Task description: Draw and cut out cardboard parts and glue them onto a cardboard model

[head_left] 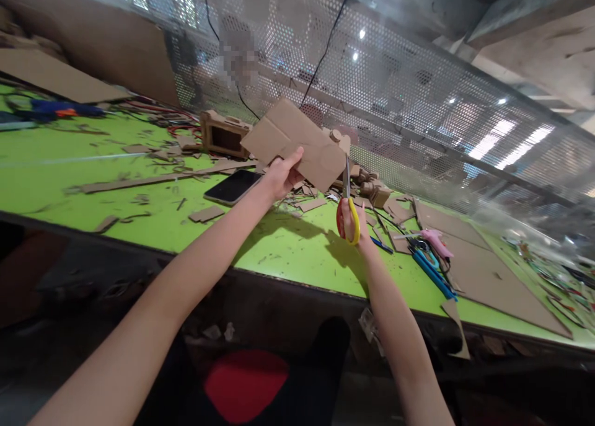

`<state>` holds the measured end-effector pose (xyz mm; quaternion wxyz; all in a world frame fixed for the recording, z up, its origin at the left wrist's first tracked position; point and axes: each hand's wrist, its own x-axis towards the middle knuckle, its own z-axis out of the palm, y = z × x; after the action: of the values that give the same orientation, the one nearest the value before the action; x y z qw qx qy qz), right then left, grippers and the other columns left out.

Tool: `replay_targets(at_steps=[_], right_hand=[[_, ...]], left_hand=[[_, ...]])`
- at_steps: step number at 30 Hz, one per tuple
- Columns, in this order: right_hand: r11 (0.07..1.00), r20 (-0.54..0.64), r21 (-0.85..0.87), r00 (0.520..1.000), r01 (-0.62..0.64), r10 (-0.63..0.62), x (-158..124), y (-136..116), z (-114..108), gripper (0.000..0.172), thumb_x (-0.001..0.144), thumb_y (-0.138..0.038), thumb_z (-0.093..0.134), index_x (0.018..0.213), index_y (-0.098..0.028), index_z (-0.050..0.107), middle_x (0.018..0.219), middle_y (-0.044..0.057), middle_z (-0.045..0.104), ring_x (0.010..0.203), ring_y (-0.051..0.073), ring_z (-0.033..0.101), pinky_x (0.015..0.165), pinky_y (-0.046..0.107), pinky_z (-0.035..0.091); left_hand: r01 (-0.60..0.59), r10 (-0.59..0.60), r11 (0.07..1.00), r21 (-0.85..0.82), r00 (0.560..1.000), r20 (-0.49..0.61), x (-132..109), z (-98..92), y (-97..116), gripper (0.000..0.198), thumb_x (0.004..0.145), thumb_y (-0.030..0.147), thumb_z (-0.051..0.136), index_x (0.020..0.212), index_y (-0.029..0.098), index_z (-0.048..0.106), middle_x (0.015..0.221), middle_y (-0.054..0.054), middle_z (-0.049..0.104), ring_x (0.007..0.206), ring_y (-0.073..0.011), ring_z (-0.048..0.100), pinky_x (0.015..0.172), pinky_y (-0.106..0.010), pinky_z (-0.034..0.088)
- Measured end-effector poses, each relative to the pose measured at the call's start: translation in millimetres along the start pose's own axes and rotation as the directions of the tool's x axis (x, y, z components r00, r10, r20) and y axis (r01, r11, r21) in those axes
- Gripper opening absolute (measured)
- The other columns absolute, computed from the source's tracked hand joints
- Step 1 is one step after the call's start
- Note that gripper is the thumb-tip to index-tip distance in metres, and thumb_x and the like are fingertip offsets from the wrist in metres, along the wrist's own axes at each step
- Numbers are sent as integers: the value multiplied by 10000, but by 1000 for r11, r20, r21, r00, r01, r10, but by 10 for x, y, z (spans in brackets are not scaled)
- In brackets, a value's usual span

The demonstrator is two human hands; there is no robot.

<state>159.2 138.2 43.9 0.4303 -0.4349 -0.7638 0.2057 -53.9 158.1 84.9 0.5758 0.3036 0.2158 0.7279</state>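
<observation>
In the head view, the left hand [282, 178] was clamped on a card [297, 137], its thumb flat on the near face and its fingers behind. The card was held up off the green table [274, 261], tilted, between the hand and the mesh [395, 103]. The right hand [364, 232] was closed around the handles of the scissors [346, 193], whose blades pointed up at the card's right edge. Whether the blades stood apart or bit into the card could not fairly be told, since they were thin and small there.

The card seemed the likeliest trouble: gripped by one hand alone, with its right end unsupported, it could swing or bend under the blades and send a cut off line. A grip shifted toward that end might bring the left fingers too near the steel. Below, scraps [207, 214] lay strewn about the phone [232, 187], so a trimmed piece could easily be lost among them. To the right, the pink glue gun [437, 242] lay beside a blue tool [434, 276]; a wide sweep of the right forearm could knock either one.
</observation>
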Motion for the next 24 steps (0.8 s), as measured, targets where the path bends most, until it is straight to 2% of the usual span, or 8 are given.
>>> replay_targets(at_steps=[2,4,6,8,11,15,19,24], right_hand=[[1000,-31,2,999,12,-12,-5,-3,34,610,787,-815,387,524,-264,387,416,-44,363,416,132,394,672,415,543],[996,-38,81,999,-27,30,-12,-13,81,610,775,-835,365,549,-268,397,411,-50,342,398,130,376,573,374,526],[976,8,191,994,-108,108,-18,-29,124,610,779,-847,315,606,-274,429,405,-57,324,368,127,353,461,331,467],[951,72,267,987,-158,144,-19,-45,147,615,784,-850,279,693,-275,477,433,-50,355,367,133,364,414,317,414],[951,135,278,985,-137,103,-16,-58,146,627,771,-854,301,800,-267,518,495,-34,402,405,145,400,426,322,390],[961,208,250,976,-118,65,-31,-57,139,636,744,-865,348,838,-257,511,517,-43,401,416,134,387,420,312,353],[959,203,265,978,-104,49,-63,-64,151,613,758,-845,370,852,-256,513,525,-45,409,416,123,385,403,295,333],[954,200,273,977,-124,69,-74,-48,158,577,791,-806,381,863,-248,510,560,-44,409,409,103,375,398,269,329]], left_hand=[[-38,38,999,-37,999,2,2,11,32,213,851,287,669,1016,160,622,1050,-73,729,1066,-214,673,955,-387,550],[-56,56,995,-81,998,-5,-1,26,54,169,887,283,623,1000,157,614,1036,-71,732,1084,-214,665,968,-389,542],[-53,52,994,-100,999,-12,-6,37,64,140,904,268,599,984,154,612,1012,-67,736,1103,-222,655,979,-395,533],[-54,52,994,-100,998,-20,-12,41,66,128,901,254,603,980,154,615,1001,-61,738,1117,-230,647,984,-401,527],[-85,83,993,-78,996,-27,-22,37,66,122,863,228,643,958,154,628,1004,-65,737,1136,-242,639,983,-402,528],[-179,178,982,-60,984,-24,-32,24,76,171,765,211,740,902,166,647,1029,-68,733,1181,-263,611,999,-394,518],[-227,229,971,-68,973,15,-18,7,85,197,724,220,774,855,151,644,1057,-86,726,1205,-275,590,1018,-392,503],[-248,251,967,-50,966,61,47,-28,56,269,716,249,781,906,135,629,1016,-93,734,1176,-276,610,1006,-415,509]])
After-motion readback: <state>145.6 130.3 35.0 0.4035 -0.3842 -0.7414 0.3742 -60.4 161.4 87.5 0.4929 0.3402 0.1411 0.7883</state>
